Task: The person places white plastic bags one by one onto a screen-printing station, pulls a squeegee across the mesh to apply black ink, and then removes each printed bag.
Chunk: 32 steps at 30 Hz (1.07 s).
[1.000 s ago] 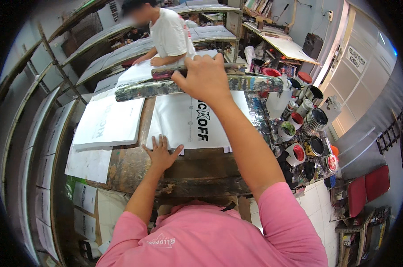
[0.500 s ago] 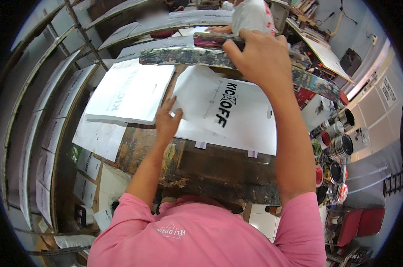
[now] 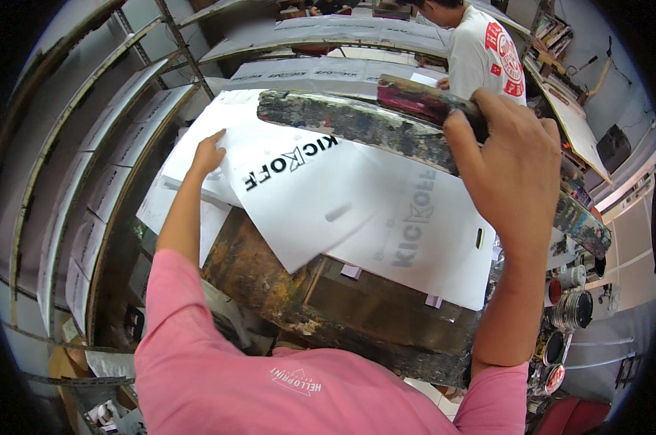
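My left hand (image 3: 210, 154) pinches the far left edge of a white bag (image 3: 284, 210) with bold black print. This bag is tilted, partly above the stack of white bags (image 3: 176, 167) on the left and partly over another white bag (image 3: 444, 264). The lower bag lies flat on the dark board, its print paler and its handle slot at the right. Overhead, my right hand (image 3: 513, 159) is closed on the paint-crusted screen frame (image 3: 342, 119), held raised. A red-stained squeegee (image 3: 415, 99) lies against the frame under my fingers, which partly hide it.
Two small pale tabs (image 3: 350, 271) stick out at the board's near edge. Racks of printed sheets (image 3: 110, 174) stand left, with more racks behind. A co-worker in a white shirt (image 3: 480, 54) stands at the far right. Paint cans (image 3: 571, 310) crowd the right side.
My left hand has drawn the printed bag leftward off the board and turned it, uncovering the bag beneath. The view has shifted; my right hand still holds the frame up.
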### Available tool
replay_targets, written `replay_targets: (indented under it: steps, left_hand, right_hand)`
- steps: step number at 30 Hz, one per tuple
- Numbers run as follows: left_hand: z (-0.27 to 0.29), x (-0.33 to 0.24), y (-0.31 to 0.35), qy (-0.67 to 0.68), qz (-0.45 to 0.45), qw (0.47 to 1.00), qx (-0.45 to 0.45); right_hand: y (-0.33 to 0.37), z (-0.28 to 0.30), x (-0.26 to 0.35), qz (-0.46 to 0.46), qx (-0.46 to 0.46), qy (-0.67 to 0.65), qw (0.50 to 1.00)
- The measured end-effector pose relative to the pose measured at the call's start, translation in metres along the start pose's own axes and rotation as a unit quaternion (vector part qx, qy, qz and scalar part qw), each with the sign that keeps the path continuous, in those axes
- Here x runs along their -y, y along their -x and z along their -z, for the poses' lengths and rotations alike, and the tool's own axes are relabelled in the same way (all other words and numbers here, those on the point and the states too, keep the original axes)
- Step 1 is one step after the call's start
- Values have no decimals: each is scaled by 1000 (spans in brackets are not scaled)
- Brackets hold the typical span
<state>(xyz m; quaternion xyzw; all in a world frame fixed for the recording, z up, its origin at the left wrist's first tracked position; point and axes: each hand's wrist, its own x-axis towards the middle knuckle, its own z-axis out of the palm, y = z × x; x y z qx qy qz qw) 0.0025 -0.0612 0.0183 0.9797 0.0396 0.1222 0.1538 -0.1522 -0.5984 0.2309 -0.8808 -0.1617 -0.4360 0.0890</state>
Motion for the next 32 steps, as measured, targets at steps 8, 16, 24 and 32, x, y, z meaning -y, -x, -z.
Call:
replay_targets:
  steps: [8, 16, 24, 32]
  left_hand:
    - [1, 22, -27, -213, 251, 942, -57]
    - [16, -240, 232, 750, -178, 611, 179]
    - [-70, -196, 318, 814, 227, 464, 266]
    - [-100, -190, 327, 761, 268, 529, 263]
  right_hand:
    - [6, 4, 11, -33, 36, 0, 999]
    - [71, 6, 38, -90, 152, 86, 981]
    - [212, -32, 44, -70, 441, -85, 891]
    - [259, -75, 44, -90, 435, -102, 890]
